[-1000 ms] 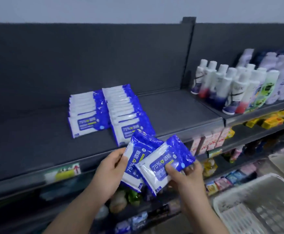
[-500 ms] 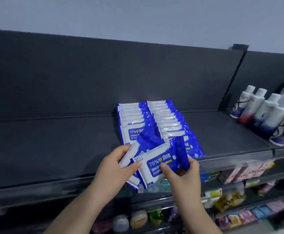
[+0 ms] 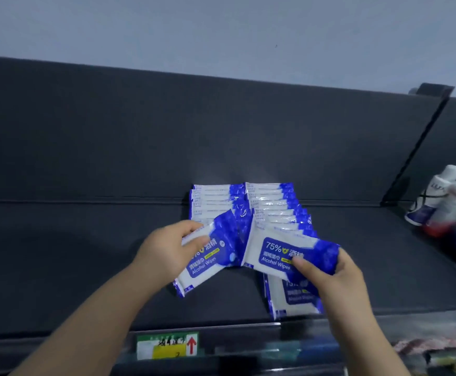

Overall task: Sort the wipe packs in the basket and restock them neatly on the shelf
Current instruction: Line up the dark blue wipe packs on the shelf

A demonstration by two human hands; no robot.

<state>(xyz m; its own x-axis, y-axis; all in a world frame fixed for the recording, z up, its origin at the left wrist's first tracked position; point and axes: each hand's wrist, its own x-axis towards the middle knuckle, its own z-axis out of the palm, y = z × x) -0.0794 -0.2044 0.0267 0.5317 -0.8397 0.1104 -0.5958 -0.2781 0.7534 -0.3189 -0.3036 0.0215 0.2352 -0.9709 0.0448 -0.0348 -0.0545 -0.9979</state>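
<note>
Two rows of blue-and-white alcohol wipe packs (image 3: 269, 206) lie overlapped on the dark shelf (image 3: 85, 267), running from the back wall toward the front. My left hand (image 3: 164, 251) grips one wipe pack (image 3: 210, 263) over the front of the left row, tilted. My right hand (image 3: 332, 278) pinches another wipe pack (image 3: 284, 252) over the front of the right row, thumb on its face. Below it lies the front pack of the right row (image 3: 292, 299), partly hidden by my hand. The basket is out of view.
White bottles with coloured bases (image 3: 446, 202) stand on the shelf at the far right, past a dark divider (image 3: 411, 147). A green and yellow price tag (image 3: 167, 346) sits on the shelf's front edge. Blurred goods show on a lower shelf at bottom right.
Both hands have moved up and forward over the shelf and spread apart. The two packs, held overlapped before, are now separated, one over each row. The view has shifted left and upward.
</note>
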